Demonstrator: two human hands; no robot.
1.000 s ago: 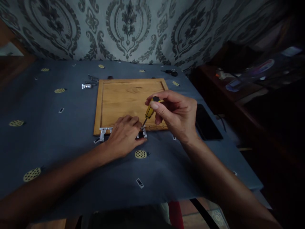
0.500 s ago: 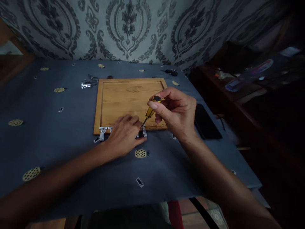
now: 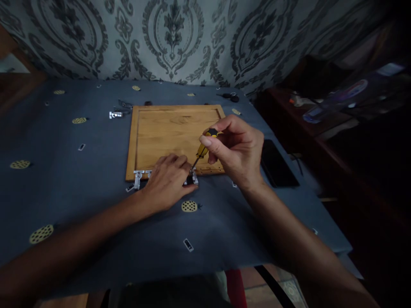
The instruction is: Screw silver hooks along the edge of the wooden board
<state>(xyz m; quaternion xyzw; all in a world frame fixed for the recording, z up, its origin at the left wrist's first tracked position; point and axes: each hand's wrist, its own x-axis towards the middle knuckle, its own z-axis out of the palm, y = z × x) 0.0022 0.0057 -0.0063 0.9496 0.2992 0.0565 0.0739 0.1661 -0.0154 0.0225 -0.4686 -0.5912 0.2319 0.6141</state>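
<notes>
Wooden panel (image 3: 173, 137) flat on the table (image 3: 80, 192), hardware along its near edge
A hinge (image 3: 138, 177) sits at its near-left corner; a second hinge (image 3: 194, 179), further right on that edge, lies under the left hand (image 3: 167, 182). The right hand (image 3: 237, 149) above holds a screwdriver (image 3: 202, 150) slanting down to it. A phone (image 3: 276, 164) lies right of the panel, a loose hinge (image 3: 115, 114) off its far-left corner

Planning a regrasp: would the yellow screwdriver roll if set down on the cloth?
The screwdriver looks rigid and light: right hand holds it by fingertips alone. Round-looking handle would probably roll, though the soft tablecloth should damp that.
</notes>
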